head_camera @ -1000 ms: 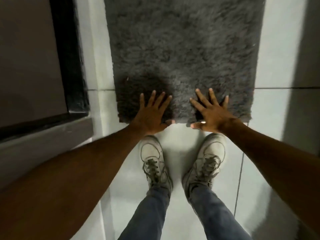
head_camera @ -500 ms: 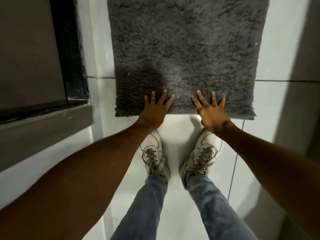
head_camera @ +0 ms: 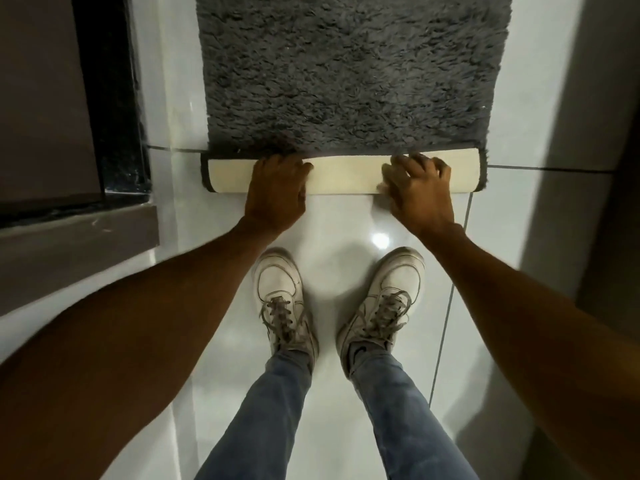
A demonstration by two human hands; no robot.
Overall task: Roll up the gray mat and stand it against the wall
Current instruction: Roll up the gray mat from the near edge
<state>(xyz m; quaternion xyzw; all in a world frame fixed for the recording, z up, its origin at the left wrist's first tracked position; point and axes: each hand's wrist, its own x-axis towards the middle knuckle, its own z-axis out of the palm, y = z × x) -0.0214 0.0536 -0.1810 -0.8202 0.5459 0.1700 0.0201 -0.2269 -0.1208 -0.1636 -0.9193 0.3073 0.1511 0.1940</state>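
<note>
A shaggy gray mat (head_camera: 349, 71) lies flat on the white tiled floor ahead of me. Its near edge is turned over into a low roll, showing the cream underside (head_camera: 343, 175). My left hand (head_camera: 277, 192) presses on the roll left of centre, fingers curled over its top. My right hand (head_camera: 419, 190) grips the roll right of centre, fingers bent over the far side and thumb on the near face. Both ends of the roll stick out past my hands.
My two white sneakers (head_camera: 282, 299) stand on the glossy tiles just behind the roll. A dark door frame (head_camera: 107, 98) and a grey ledge (head_camera: 69, 247) are at the left. A pale wall (head_camera: 561, 133) runs along the right.
My hands lay flat with spread fingers on the mat's near edge. Now that edge is folded over away from me, cream backing up, and both hands have closed on the roll.
</note>
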